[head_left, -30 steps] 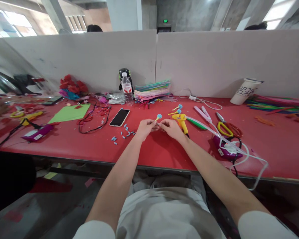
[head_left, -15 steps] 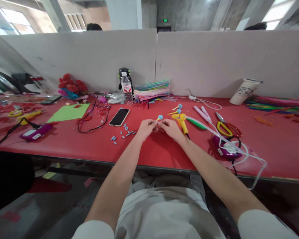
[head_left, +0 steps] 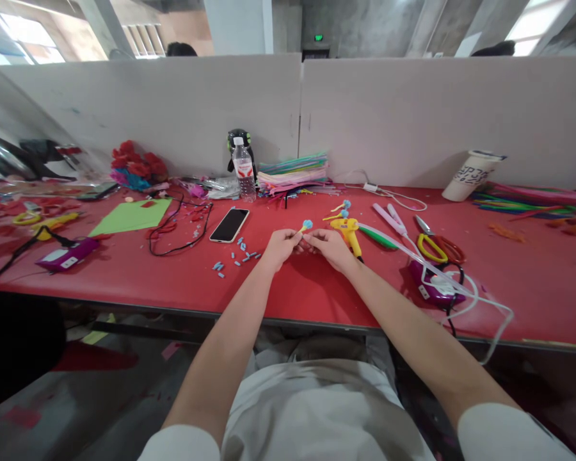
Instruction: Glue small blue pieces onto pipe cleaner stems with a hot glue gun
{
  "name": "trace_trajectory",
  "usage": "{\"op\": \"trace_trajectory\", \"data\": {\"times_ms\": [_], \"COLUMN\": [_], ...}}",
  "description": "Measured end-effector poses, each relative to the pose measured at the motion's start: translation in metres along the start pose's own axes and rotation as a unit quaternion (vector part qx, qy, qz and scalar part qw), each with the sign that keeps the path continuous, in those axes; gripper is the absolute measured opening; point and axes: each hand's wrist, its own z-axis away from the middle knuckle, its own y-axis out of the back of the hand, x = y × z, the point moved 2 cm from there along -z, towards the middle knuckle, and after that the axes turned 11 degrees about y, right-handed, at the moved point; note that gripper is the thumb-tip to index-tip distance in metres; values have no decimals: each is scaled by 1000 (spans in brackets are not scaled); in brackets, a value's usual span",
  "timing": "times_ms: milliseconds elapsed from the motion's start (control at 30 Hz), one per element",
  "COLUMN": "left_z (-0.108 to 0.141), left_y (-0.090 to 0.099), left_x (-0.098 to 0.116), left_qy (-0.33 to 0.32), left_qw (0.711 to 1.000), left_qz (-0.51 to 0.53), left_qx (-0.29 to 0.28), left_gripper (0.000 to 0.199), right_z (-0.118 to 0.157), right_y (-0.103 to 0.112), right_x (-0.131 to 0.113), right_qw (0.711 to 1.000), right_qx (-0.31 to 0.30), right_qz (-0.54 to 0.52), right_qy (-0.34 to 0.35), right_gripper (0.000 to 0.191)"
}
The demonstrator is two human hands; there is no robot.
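Observation:
My left hand (head_left: pixel 281 247) pinches the yellow stem of a small blue pipe-cleaner flower (head_left: pixel 307 225), whose fluffy head stands up above the fingers. Close beside it, my right hand (head_left: pixel 331 247) has its thumb and fingers together at the lower part of the flower; what they hold is too small to make out. Two similar blue flowers with yellow stems (head_left: pixel 344 214) lie just beyond my right hand. A yellow glue gun (head_left: pixel 349 232) rests by my right fingers. Several short blue pieces (head_left: pixel 240 256) are scattered left of my left hand.
A phone (head_left: pixel 230 225), green sheet (head_left: pixel 132 216) and black cable lie left. A water bottle (head_left: pixel 244 171) and pipe-cleaner bundle (head_left: pixel 292 174) stand along the divider (head_left: pixel 173 115). Right are scissors (head_left: pixel 432 246), a pink straightener-like tool (head_left: pixel 390 219), a purple box (head_left: pixel 434 285) and a leaning cup (head_left: pixel 473 176).
Both hands stay nearly in place, with the flower still between them. The flower's head has shifted very slightly to the left.

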Motion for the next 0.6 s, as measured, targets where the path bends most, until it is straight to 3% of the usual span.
{"op": "trace_trajectory", "data": {"times_ms": [200,433,600], "left_z": [1,4,3], "left_y": [4,4,5], "left_x": [2,4,2], "left_qy": [-28,-52,-75], "left_qw": [997,993,990], "left_qz": [-24,-64,-84], "left_qx": [66,84,80], "left_gripper": [12,14,16], "right_z": [2,1,1], "right_y": [7,11,11], "right_x": [-13,-22,-21], "right_qw": [991,967,959], "right_qx": [26,7,20], "right_qz": [117,218,244], "right_qy": [54,133,142], "right_gripper": [36,34,32]}}
